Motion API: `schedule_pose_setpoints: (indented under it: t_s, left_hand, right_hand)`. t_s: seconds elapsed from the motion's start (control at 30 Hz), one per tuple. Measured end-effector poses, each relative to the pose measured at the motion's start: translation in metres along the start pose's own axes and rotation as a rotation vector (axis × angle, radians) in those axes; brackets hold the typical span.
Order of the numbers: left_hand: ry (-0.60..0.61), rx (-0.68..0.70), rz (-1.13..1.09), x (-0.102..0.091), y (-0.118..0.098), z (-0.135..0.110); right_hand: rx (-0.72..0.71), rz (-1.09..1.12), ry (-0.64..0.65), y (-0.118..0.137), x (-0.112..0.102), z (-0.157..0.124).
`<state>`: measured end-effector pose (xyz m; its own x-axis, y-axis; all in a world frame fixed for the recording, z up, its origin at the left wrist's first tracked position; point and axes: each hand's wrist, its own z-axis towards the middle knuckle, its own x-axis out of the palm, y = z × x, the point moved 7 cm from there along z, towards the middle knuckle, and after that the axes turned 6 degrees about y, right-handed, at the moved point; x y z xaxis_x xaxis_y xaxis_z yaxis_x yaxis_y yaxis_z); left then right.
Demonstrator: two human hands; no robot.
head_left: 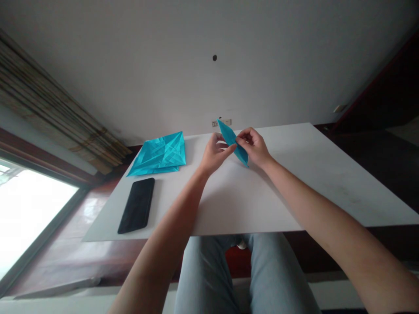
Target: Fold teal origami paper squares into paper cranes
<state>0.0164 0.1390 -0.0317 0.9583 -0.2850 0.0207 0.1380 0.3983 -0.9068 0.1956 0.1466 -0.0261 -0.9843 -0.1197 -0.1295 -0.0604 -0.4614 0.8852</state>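
A narrow folded piece of blue paper [230,136] is held up a little above the white table [294,187], tilted with one tip up and far, the other down and near. My left hand [214,153] pinches its left side with thumb and fingers. My right hand [255,147] grips its right side, fingers curled over the fold. Both hands meet near the paper's middle.
A stack of creased blue paper sheets [159,153] lies flat at the table's far left. A black phone [137,205] lies face down near the left front edge. A window [22,209] is at the left; my knees show under the table.
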Motion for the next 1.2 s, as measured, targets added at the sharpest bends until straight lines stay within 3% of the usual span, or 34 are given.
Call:
schedule_pose_setpoints:
  t_s: [0.2,0.53,1.07,1.2]
  left_hand:
    - [-0.088,0.047,0.028,-0.011,0.000,0.006]
    - [-0.129,0.050,0.028,-0.010,-0.005,0.004]
    - [-0.054,0.033,0.026,-0.008,-0.001,0.001]
    - [-0.104,0.011,0.019,-0.013,0.005,0.003]
  right_hand:
    - [-0.033,-0.012,0.001,0.003,0.000,0.000]
    - [-0.028,-0.124,0.057,-0.003,0.004,-0.004]
    - [0.030,0.071,0.018,-0.006,0.003,0.004]
    - [0.048,0.079,-0.002,-0.008,0.000,0.006]
